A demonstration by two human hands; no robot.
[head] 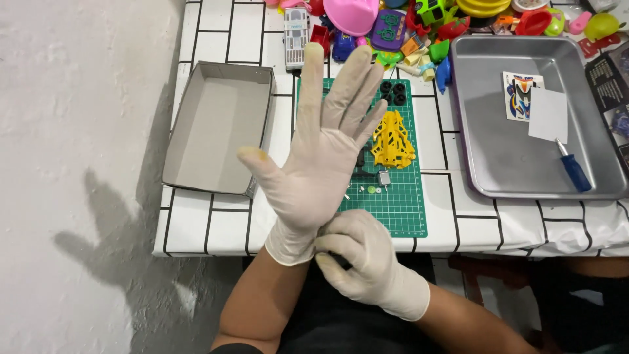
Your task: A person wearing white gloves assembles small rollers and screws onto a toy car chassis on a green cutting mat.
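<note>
The left hand (321, 157) is raised with fingers spread wide, wearing a white glove (291, 244); the right hand (363, 255), also gloved, pinches that glove's cuff at the wrist; the raised palm hides part of the green cutting mat (406, 196); a yellow toy frame (393, 141) lies on it; small parts beside are hard to make out.

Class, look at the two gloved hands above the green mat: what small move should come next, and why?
Probably a last tug on the cuff. The right hand pinches the glove's cuff at the wrist of the raised left hand, whose fingers are spread wide and whose thumb tip looks loose. Seating the glove fully would help before touching the yellow car frame and small parts on the green mat.
</note>
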